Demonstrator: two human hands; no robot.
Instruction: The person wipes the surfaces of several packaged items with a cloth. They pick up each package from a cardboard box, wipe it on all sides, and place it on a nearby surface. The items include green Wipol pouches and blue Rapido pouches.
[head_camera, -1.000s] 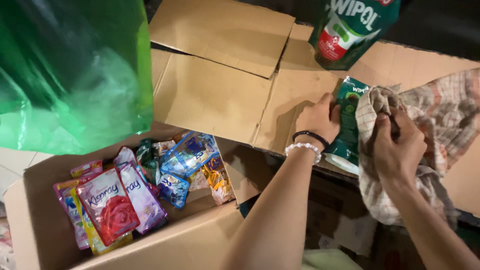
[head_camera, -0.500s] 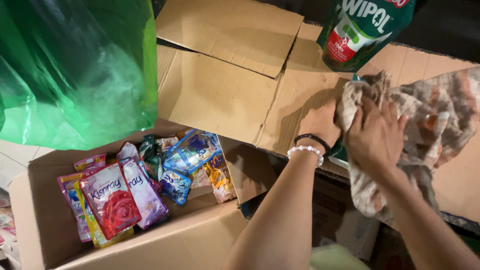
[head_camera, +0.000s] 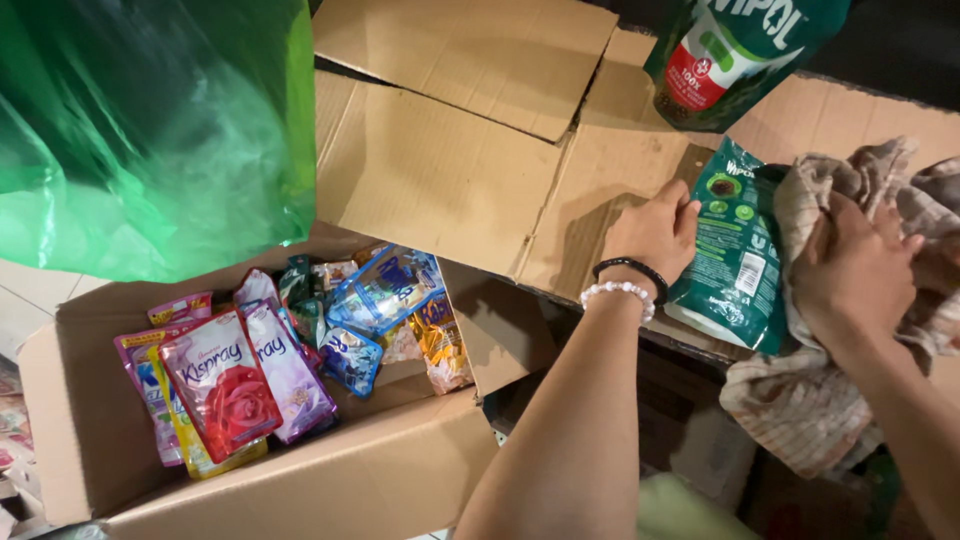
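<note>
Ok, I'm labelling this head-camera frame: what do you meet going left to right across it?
Green plastic bag → open box of sachets → left hand → green refill pouch → right hand on the checked cloth.

The green pouch (head_camera: 735, 250) under the left hand (head_camera: 655, 230) is glossy plastic film. The cloth (head_camera: 850, 330) under the right hand (head_camera: 850, 270) is woven, matt and rough, with a faded check. At 12 o'clock from them, the flattened cardboard (head_camera: 440, 170) is matt brown paper. At 9 o'clock, the green bag (head_camera: 150, 130) is thin shiny plastic, and the sachets (head_camera: 260, 370) in the box are glossy foil.
</note>
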